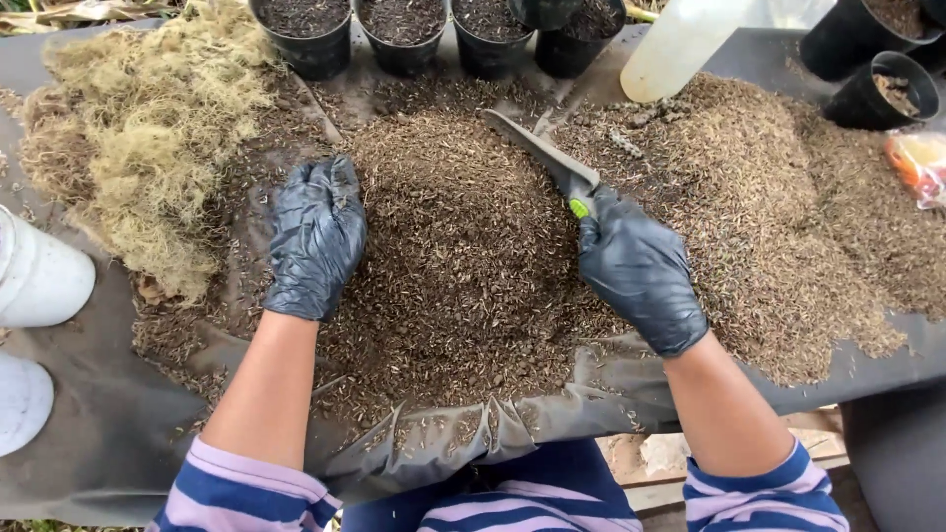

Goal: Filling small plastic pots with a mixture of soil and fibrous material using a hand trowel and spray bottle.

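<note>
Across the whole bench lies a dark grey sheet [89, 414], and on it spreads a broad heap of brown potting mix [473, 266], paler and chaffier toward the right. At the upper left sits a big tangle of dry, straw-coloured moss [138, 138], touching the mix's edge. Along the far edge stands a row of black plastic pots [399, 34] filled with dark mix, with more black pots at the upper right. Two white containers [34, 281] sit at the left edge, and a pale plastic bottle [680, 44] leans in from the top.

Both hands wear black gloves. The left hand [317, 236] rests flat on the heap's left slope, fingers spread loosely, holding nothing. The right hand [639, 271] is closed around the green-accented handle of a knife [542, 150], whose blade points up and left over the mix.
</note>
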